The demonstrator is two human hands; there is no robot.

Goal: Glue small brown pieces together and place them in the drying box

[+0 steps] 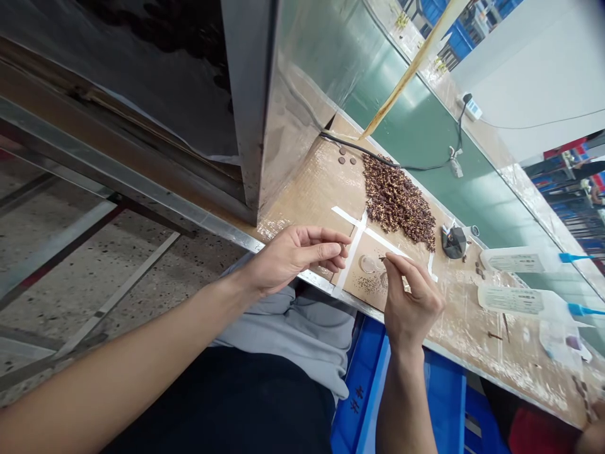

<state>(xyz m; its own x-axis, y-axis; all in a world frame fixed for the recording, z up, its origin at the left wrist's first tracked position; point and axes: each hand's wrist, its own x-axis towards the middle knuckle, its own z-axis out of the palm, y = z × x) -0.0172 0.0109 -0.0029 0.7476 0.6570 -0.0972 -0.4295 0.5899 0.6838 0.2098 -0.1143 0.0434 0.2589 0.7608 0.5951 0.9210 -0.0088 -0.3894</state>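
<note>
My left hand is closed in a pinch above the front edge of the bench, with a small brown piece barely showing at its fingertips; its kind is too small to tell. Facing it, my right hand pinches a tiny dark piece between thumb and forefinger. Between the hands sits a small clear round dish, and a second one is partly hidden by my right hand. Tiny dark bits lie scattered beside them on the cardboard. Behind is a heap of small dark-red pieces with yellowish specks.
A metal-framed cabinet stands to the left. White tape crosses the cardboard bench top. To the right lie two bottles with blue nozzles and a black container. A black cable runs behind the heap. Blue crates sit below.
</note>
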